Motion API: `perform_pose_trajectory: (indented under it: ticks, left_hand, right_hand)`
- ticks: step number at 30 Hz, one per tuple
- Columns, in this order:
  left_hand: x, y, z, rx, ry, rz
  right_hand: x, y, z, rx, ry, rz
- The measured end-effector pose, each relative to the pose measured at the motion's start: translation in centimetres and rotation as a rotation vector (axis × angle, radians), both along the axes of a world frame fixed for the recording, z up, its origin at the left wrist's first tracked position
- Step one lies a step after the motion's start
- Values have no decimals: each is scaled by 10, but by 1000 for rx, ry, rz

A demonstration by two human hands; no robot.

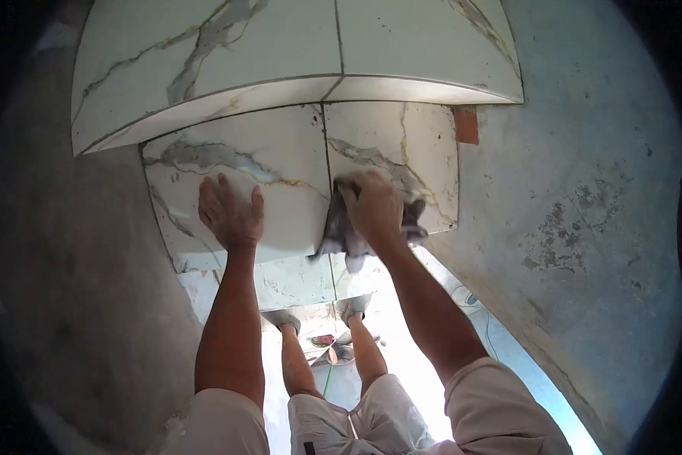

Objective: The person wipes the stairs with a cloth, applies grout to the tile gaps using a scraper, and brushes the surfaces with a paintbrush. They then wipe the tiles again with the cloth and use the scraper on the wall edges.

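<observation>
My left hand rests with fingers spread on a white marble-patterned tile with grey and gold veins. To its right, my right hand is closed on a dark grey cloth, which is bunched up and hangs below the fingers. The cloth lies on the tiled step, over the dark joint between two tiles and the tile on the right. Its lower edge is slightly blurred. My right fingertips are partly hidden from view.
Higher up is another tiled step with a projecting edge. A bare plaster wall stands on the right, a grey wall on the left. A reddish brick piece shows beside the step. Below, a bowl stands near my feet.
</observation>
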State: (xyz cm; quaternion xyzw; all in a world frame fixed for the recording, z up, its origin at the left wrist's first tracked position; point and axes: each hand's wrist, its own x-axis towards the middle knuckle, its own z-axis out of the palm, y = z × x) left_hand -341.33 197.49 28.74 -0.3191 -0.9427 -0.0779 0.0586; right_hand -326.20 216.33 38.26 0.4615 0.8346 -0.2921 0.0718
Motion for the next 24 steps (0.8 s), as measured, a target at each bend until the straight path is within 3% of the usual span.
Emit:
perform_pose_trajectory:
  ticks: [3,9,13,15,18,19,21,24]
  left_hand:
    - [-1,1,-1,26,36,-12]
    - [-2,-1,-3,-19,33,-17]
    - [-2,-3,-5,75,29,-33]
    - [-4,1,-6,71,14,-6]
    - [-3,0,-3,53,5,4]
    - [-4,0,-4,57,-5,-1]
    - [-1,-3,-3,49,-26,-7]
    - [-3,0,-2,51,6,-1]
  right_hand:
    - [-51,30,-13,136,145,-18]
    - [-89,46,-49,410,95,18]
    - [-25,-9,-41,259,33,159]
    - [4,-31,-27,96,-171,260]
    - [6,-28,-3,-40,-188,219]
    - [-1,-19,-2,-40,-192,231]
    - [-35,10,-4,204,9,102]
    - [-75,31,-33,278,134,-6]
